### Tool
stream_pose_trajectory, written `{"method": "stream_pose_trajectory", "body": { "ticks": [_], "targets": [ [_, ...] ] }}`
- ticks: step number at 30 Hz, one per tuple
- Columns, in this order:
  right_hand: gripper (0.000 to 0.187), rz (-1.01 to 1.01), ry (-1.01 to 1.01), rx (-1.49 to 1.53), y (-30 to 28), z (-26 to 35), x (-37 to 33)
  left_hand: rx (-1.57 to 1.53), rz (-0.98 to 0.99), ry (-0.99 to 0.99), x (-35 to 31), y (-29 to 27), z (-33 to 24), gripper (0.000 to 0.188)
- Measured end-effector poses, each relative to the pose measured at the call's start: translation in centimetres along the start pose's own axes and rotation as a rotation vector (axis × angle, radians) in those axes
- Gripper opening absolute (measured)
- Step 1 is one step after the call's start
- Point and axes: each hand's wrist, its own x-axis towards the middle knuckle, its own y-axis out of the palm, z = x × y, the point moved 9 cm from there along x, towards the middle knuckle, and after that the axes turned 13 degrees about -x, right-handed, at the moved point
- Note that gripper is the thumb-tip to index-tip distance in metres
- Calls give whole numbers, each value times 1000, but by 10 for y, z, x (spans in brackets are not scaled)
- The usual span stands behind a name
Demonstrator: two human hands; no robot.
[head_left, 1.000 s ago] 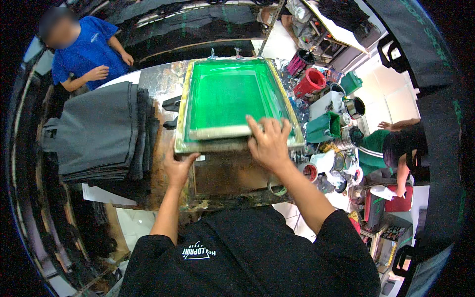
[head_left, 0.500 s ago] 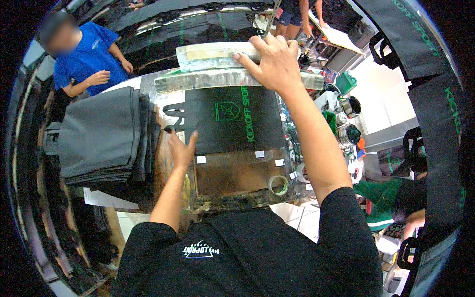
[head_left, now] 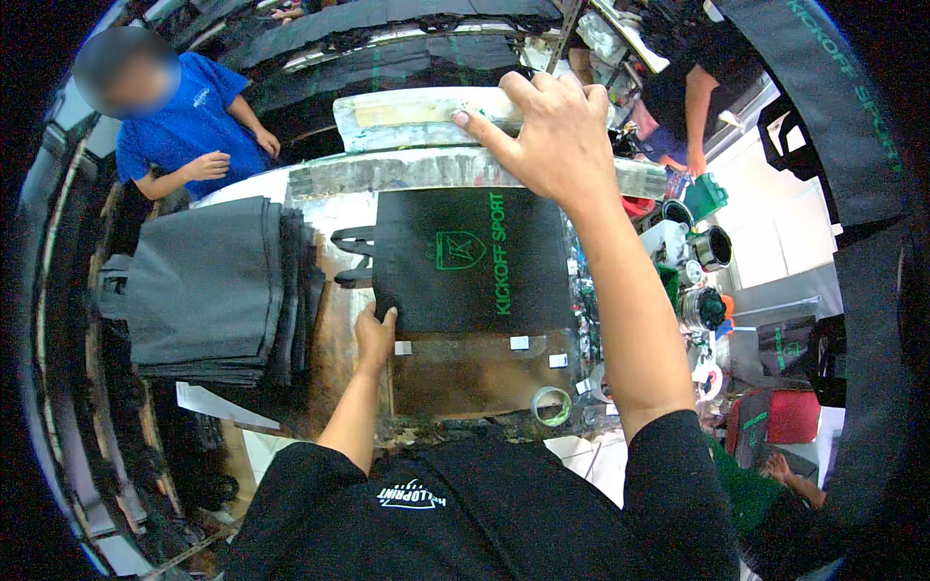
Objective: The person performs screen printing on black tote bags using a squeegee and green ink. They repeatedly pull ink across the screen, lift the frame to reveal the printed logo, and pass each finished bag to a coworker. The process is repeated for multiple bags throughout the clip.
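A black fabric tote bag (head_left: pixel 417 290) with green print lies flat on the wooden printing board (head_left: pixel 455 382), its handles (head_left: pixel 354 257) toward the left. My left hand (head_left: pixel 373 337) is at the bag's near left corner, thumb and fingers closed on its edge. Across the far side of the board runs the paint-smeared edge of a screen frame (head_left: pixel 387 172), lifted off the bag. My right hand (head_left: pixel 562 140) wraps over a long, ink-stained squeegee (head_left: pixel 407 118) along that edge, its thumb on the near face. My right forearm hides part of the frame.
A thick stack of dark bags (head_left: pixel 203 290) stands left of the board. A tape roll (head_left: pixel 551 406) lies near the front edge. Ink cans (head_left: pixel 715 248) and jars crowd the right side. A person in blue (head_left: pixel 189 126) stands at far left; other people work at right.
My left hand has gone from open beside the bag's left edge to closed on its near left corner. My right hand keeps its hold on the squeegee. The view has shifted slightly.
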Motion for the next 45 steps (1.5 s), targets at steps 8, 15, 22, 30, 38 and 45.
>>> {"method": "stream_pose_trajectory", "body": {
  "ticks": [8, 15, 22, 30, 38, 45],
  "targets": [
    [72, 0, 17, -16, 5, -10, 8, -510, 123, 75, 45, -156, -180, 32],
    [67, -18, -14, 24, -5, 8, -10, -491, -258, -78, 9, -416, -127, 56],
    [58, 5, 0, -26, -13, 7, -20, -641, -459, -270, 43, -533, 30, 93],
    [59, 72, -5, -29, -9, 22, -17, 121, -1150, -63, -22, -557, 95, 53],
    [56, 36, 15, -39, -16, 21, -33, 119, -775, 524, -128, -412, -33, 20],
    [53, 12, -22, -45, -16, 20, -25, 630, -293, 601, -70, -348, -73, 67]
  ]
}}
